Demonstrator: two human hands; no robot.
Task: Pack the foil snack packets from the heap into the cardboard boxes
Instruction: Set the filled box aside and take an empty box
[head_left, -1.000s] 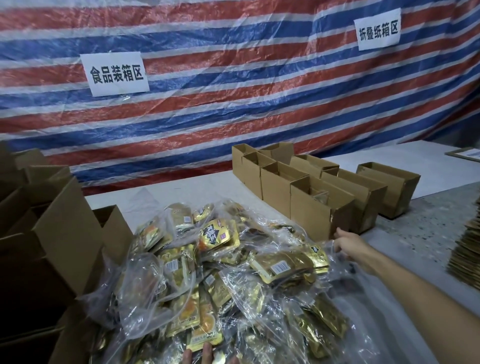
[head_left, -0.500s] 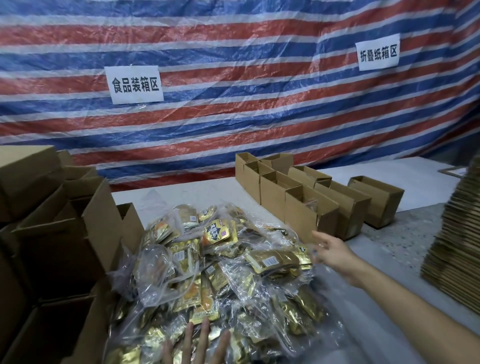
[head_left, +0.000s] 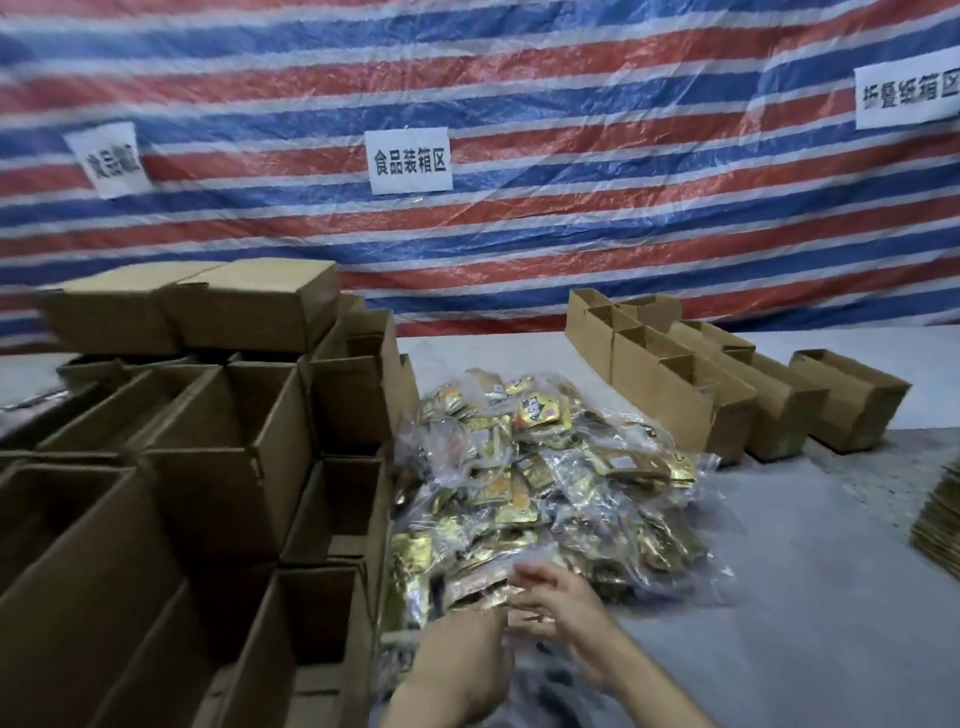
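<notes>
— Right hand (head_left: 561, 608) has come back from the far side of the heap, by the row of boxes, to its near edge at 6 o'clock. The view has swung left too, so the stack on that side fills much more of it.

— What are the fingers (head_left: 524, 578) doing?

— They lie loosely spread and point toward 9 o'clock, over the nearest packets. They are blurred, and nothing is plainly pinched between them.

— And the left hand?

— Only the left forearm (head_left: 454, 670) shows. Its end disappears under the packets, so I cannot tell how those fingers are.

— Where are the foil snack packets (head_left: 540, 467)?

— Piled in clear plastic at the centre of the grey surface (head_left: 805, 571), right ahead of both arms.

— The cardboard boxes?

— A stack of open cardboard boxes (head_left: 208, 467) stands at 9 o'clock, touching the heap's left edge, with closed ones on top. A row of smaller open boxes (head_left: 675, 395) runs at 2 o'clock, just beside the heap's far corner. Flat cardboard (head_left: 940, 514) is stacked at 3 o'clock.

— Behind it all?

— A striped tarp (head_left: 519, 260) with white paper signs (head_left: 409, 160).
</notes>
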